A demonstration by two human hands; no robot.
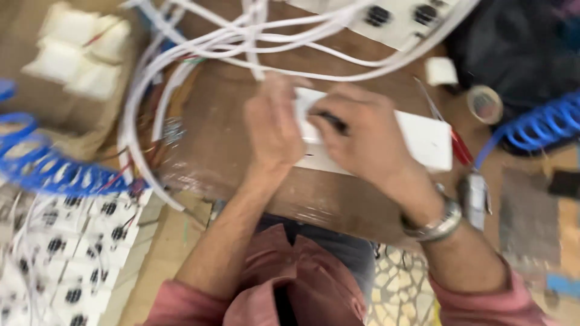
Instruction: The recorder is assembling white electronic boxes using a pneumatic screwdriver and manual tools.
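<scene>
Left hand [272, 130] fingers pressed on white box [423, 142] edge; right hand [362, 136] pinching dark tool [332, 122]; slip risk: tool skids, box shifts under loose cables [241, 42]

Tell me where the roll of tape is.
In the head view, the roll of tape lies on the table's right side, between a small white block and the blue coiled hose.

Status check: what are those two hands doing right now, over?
Left hand pressing on white plate. Right hand gripping dark tool on it. White cables looped just beyond; picture blurred.
</scene>
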